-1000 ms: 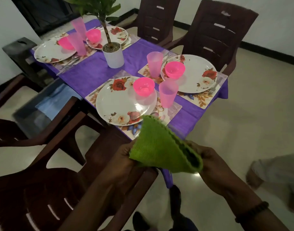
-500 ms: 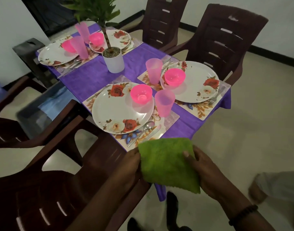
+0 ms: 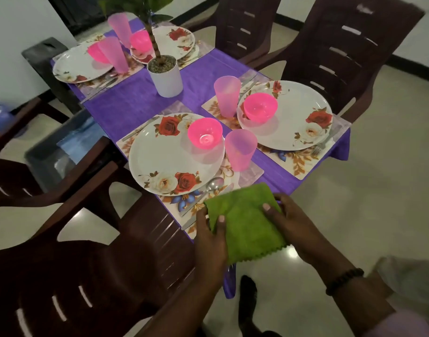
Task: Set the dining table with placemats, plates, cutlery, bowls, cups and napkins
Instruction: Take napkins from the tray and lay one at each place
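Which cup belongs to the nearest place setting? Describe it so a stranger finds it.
Start at the purple table runner and find the floral plate nearest the hands. The translucent pink cup stands upright just right of it, closest of four to the green napkin.

bowl on near plate, cup right, napkin in front

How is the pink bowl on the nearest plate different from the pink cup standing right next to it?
The pink bowl is low, wide and rounded; the pink cup is tall and narrow with straight sides. The bowl is a vivid, hot pink; the cup is paler and more see-through. The bowl sits on the nearest plate; the cup stands off it, on the placemat. Both stand upright with their open mouths up.
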